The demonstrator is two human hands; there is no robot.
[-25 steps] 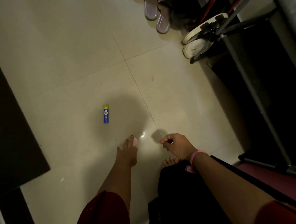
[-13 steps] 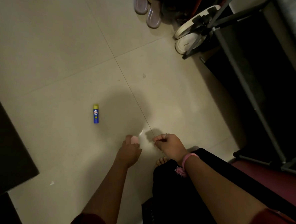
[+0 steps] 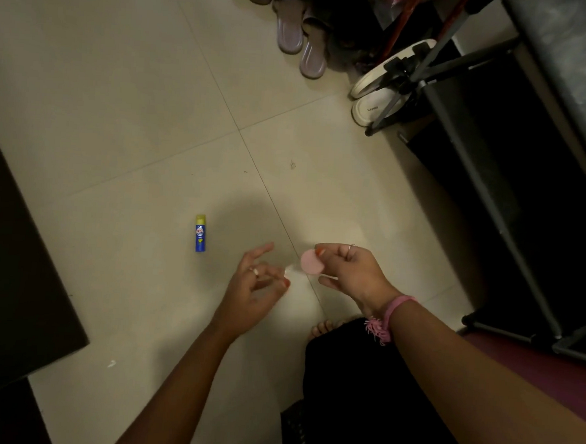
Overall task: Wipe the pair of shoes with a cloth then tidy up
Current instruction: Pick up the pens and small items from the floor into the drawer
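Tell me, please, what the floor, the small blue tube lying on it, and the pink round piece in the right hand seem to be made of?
The floor looks like glazed ceramic tile: pale cream, faint sheen, straight grout lines. The blue tube seems to be plastic or coated metal, with a printed label and yellow cap. The pink disc, pinched by the right hand, looks matte and soft, perhaps sponge or cloth; I cannot tell which.

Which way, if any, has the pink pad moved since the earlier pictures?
Yes. The pink pad has gone rightward, farther from the blue tube on the floor; the right hand now pinches it.
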